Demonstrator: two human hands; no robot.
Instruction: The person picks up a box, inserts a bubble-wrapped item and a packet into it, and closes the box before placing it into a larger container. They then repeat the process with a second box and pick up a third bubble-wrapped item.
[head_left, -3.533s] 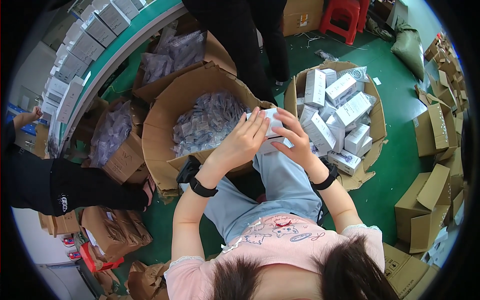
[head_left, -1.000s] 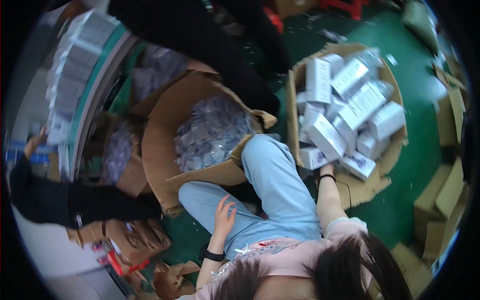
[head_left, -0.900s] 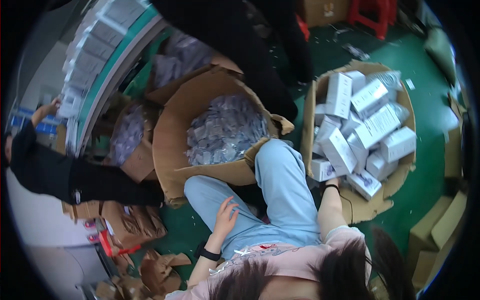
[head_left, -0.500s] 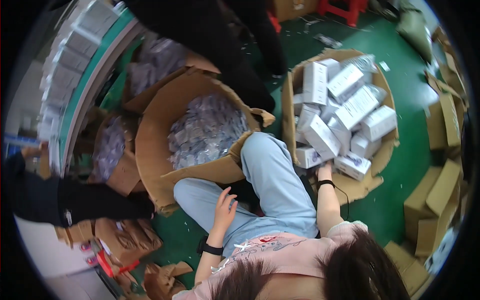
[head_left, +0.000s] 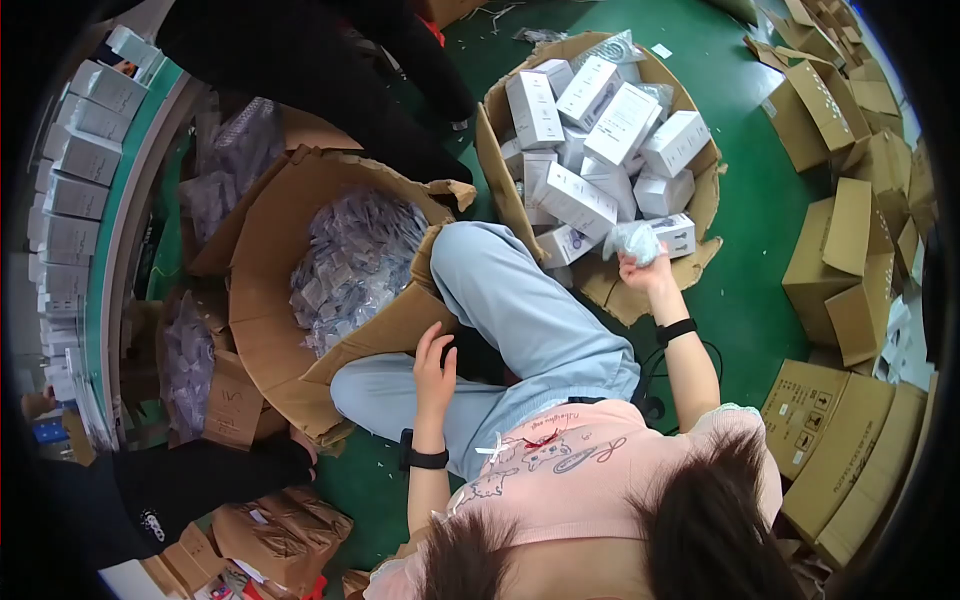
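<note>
Right hand [head_left: 648, 272] snug round a pale plastic bundle [head_left: 634, 241] beside white boxes [head_left: 582, 200], left hand [head_left: 434, 376] loosely spread over blue trousers [head_left: 530, 310]

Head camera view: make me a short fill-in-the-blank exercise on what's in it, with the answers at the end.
The ____ hand holds the plastic-wrapped item.
The boxes heaped near it are mostly ____ in colour.
The carton of small plastic packets stands to the ____ of the boxes.
The floor is ____ in colour.

Missing words: right; white; left; green.
</note>
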